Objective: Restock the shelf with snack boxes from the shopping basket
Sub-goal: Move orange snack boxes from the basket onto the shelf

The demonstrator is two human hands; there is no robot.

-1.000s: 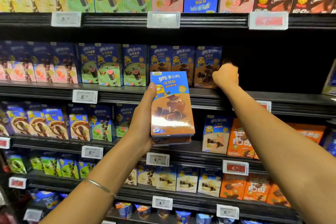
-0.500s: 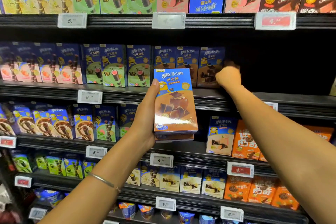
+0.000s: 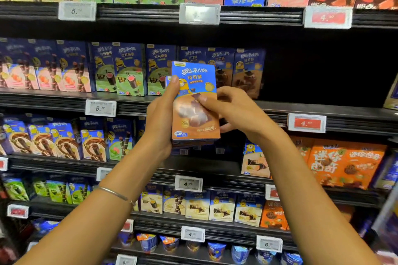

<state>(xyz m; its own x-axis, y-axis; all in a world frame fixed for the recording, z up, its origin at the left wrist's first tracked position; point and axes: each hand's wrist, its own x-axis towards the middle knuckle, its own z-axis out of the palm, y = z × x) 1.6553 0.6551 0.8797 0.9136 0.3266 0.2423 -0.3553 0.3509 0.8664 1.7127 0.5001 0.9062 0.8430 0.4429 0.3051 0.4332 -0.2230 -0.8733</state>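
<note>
Bright, even store light falls from above onto the box fronts, while the gap at the right end of the second shelf (image 3: 323, 109) sits in deep shadow under the shelf above. The white price tag (image 3: 199, 13) on the top rail is washed out by glare. The wide lens bows the shelf rails, and packaging towards the left and right edges smears into soft blur.

I have a single view, from the wide-angle camera worn on the person's head. It faces straight into a dark metal supermarket shelf unit (image 3: 237, 17), close enough that its tiers of boxes fill the frame edge to edge. Both bare forearms enter from the bottom corners and meet near the centre. The upper shelf edges bow with the lens.
</note>
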